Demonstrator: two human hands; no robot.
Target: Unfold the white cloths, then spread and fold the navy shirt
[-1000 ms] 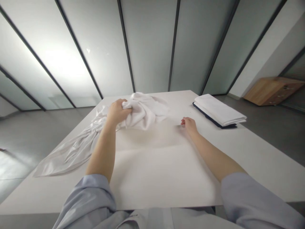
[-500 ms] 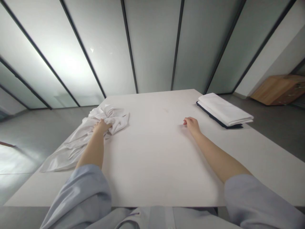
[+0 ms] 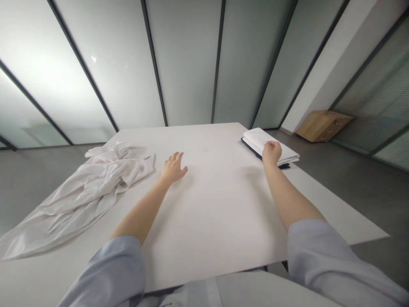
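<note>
Left hand (image 3: 173,169) has moved off the crumpled cloth (image 3: 102,183), fingers spread, empty; my right hand (image 3: 272,152) curls, grip unclear; its careless brush could skew the folded cloth (image 3: 289,154).

the crumpled white cloth (image 3: 96,187) at left looks thin, soft and mostly matt; the folded white cloth (image 3: 260,138) at right, matt and smooth. the surface (image 3: 211,213) at centre is smooth with a dull finish. frosted panels (image 3: 183,55) fill the top; the cabinet (image 3: 319,124) at right looks wooden.
</note>
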